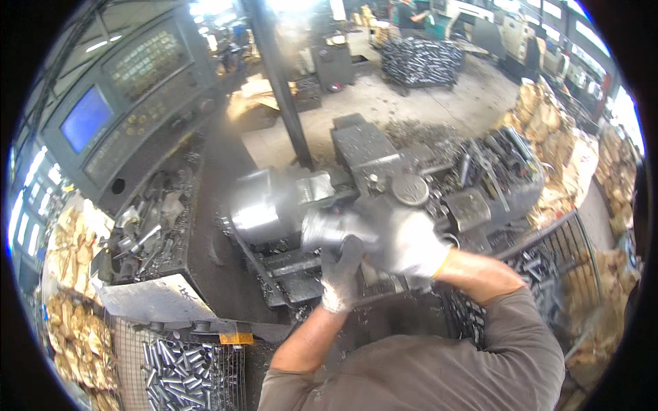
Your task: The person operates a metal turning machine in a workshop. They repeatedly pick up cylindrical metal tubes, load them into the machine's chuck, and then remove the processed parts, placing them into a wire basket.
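Observation:
In the middle a shiny metal chuck sticks out from a lathe. Beside its right end is a smaller ridged metal cylinder, smeared by motion. My left hand, in a grey and white work glove, has its fingers raised around the cylinder's lower right side. To the right, my right hand reaches in close to the same cylinder's end. Its white glove has a dark finger part, so blurred that its grip is hidden.
A control panel with a blue screen rises at left. Metal tubes fill a wire basket at lower left; another wire basket stands at right. Tools and shavings cover the machine bed. A dark post stands behind the chuck.

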Demonstrator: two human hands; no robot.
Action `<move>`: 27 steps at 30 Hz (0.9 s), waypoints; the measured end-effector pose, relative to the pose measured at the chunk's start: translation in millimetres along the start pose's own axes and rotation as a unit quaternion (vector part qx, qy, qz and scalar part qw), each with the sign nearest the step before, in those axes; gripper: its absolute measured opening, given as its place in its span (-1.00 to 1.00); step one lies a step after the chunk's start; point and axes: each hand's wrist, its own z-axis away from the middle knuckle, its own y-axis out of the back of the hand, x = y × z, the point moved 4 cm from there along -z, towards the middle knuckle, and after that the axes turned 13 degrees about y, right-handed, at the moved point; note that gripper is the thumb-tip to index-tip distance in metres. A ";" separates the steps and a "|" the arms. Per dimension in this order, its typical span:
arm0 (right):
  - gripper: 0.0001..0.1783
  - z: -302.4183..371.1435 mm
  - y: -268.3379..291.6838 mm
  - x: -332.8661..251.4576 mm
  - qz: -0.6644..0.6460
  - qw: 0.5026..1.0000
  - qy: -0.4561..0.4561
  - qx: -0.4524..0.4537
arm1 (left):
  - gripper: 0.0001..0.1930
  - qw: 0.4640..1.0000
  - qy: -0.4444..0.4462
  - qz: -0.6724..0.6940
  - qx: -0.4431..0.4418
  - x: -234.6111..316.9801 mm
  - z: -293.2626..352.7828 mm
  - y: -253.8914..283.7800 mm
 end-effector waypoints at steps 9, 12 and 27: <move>0.07 175.3 -174.3 9.9 -0.349 0.835 -0.384 -0.186 | -0.49 0.945 0.297 0.127 0.054 -122.0 26.1 74.0; -0.08 211.2 -123.1 8.5 -0.338 0.829 -0.400 -0.197 | -0.45 0.953 0.257 0.137 -0.086 -107.0 31.1 74.2; 0.06 285.3 8.5 71.6 -0.074 0.915 -0.395 0.038 | -0.50 0.925 0.331 0.152 -0.112 -89.0 40.4 70.6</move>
